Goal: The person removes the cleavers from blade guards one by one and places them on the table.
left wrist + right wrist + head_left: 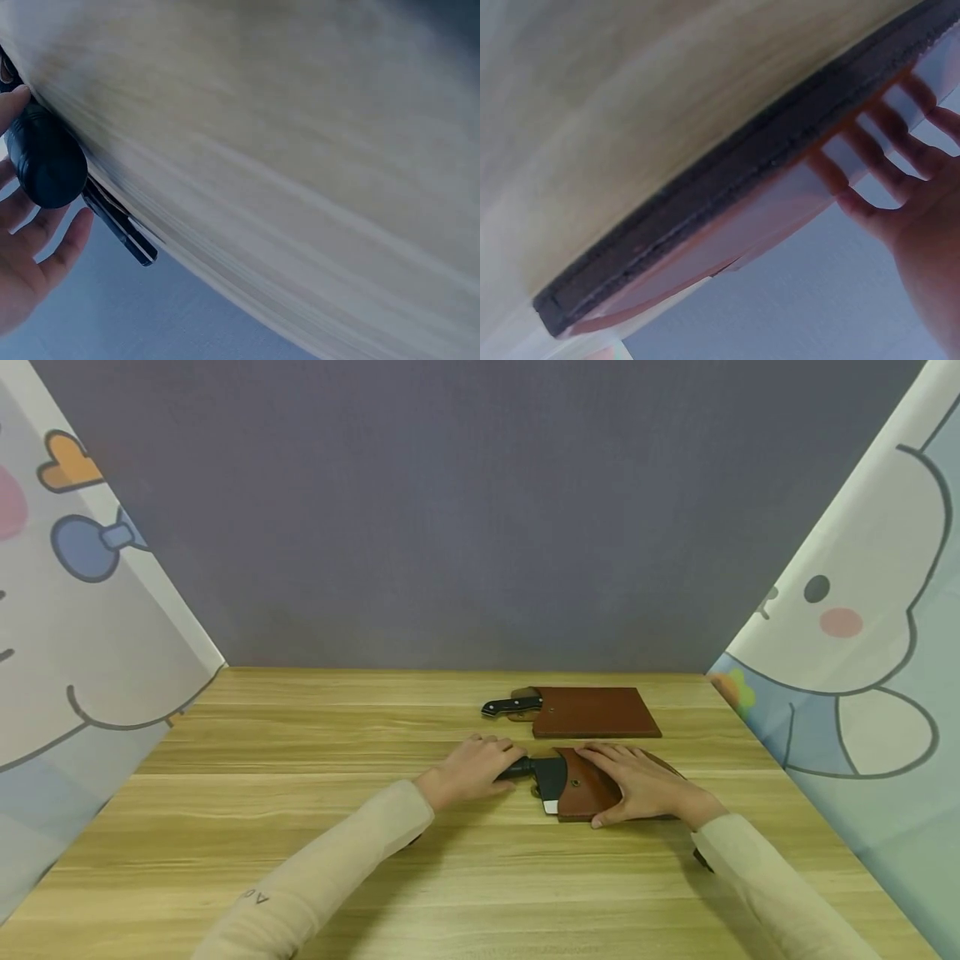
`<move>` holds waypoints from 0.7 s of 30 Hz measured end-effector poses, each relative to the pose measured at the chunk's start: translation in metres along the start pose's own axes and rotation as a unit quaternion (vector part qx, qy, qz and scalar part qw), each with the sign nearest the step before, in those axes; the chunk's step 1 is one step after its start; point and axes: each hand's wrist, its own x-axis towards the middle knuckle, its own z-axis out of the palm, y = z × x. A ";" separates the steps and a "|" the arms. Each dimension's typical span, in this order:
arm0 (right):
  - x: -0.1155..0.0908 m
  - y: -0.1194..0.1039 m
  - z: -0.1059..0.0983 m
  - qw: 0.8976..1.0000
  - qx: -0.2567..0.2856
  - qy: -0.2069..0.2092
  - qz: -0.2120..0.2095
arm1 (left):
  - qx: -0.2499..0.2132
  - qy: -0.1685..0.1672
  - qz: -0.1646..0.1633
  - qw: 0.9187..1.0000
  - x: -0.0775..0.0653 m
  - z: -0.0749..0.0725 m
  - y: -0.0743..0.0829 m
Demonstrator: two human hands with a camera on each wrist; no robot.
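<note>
A cleaver (551,778) with a dark broad blade, pale edge and round black handle (49,161) lies on the wooden table. Most of its blade is inside a brown leather sheath (583,795), and only the part near the handle shows. My left hand (474,768) holds the handle from the left, thumb near the blade end. Spread over the sheath is my right hand (637,783), its thumb at the near edge and fingers towards the far edge. In the right wrist view, fingertips touch the glossy sheath face (727,236).
Behind the cleaver lies a second knife (512,705) with a riveted black handle, its blade hidden in a rectangular brown sheath (596,712). A grey wall (465,527) rises at the table's (300,735) back edge. Cartoon-printed panels (892,610) stand along both sides.
</note>
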 end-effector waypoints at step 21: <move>0.001 0.002 0.001 1.000 0.005 0.022 -0.013 | 0.054 -0.001 0.024 0.998 0.008 0.002 -0.001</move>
